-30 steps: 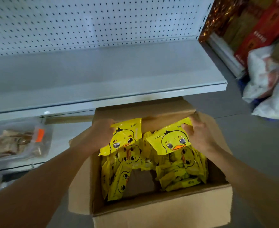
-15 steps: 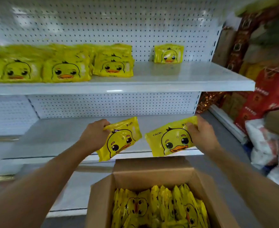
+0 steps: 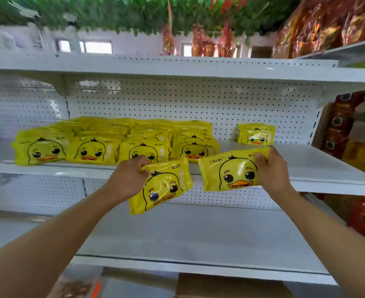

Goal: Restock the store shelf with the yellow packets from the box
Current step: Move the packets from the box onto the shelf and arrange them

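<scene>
I see only the top flap of the cardboard box, cut off by the bottom edge at 6 o'clock; its contents are out of view. At 7 o'clock a clear bag with an orange mark is blurred, and I cannot identify what it holds. The upper part of the view is smeared: green hanging foliage and red ornaments read as streaks.

The fixture is a white metal store shelf with a perforated back panel. A bare lower shelf sits below it and another board above. Red and gold packaged goods fill the neighbouring rack at 3 o'clock.

Rows of stocked yellow packets with a duck face cover the left half of the middle shelf, from 9 o'clock to centre. One single packet stands upright against the back panel at 2 o'clock, well apart from the rows.

My left hand has its fingers curled round the top left corner of a tilted packet, which hangs in front of the shelf edge, just below the stocked rows. My right hand grips the right end of a second packet, held nearly level at the shelf lip, just below the single packet. The two held packets are near each other but not touching.
</scene>
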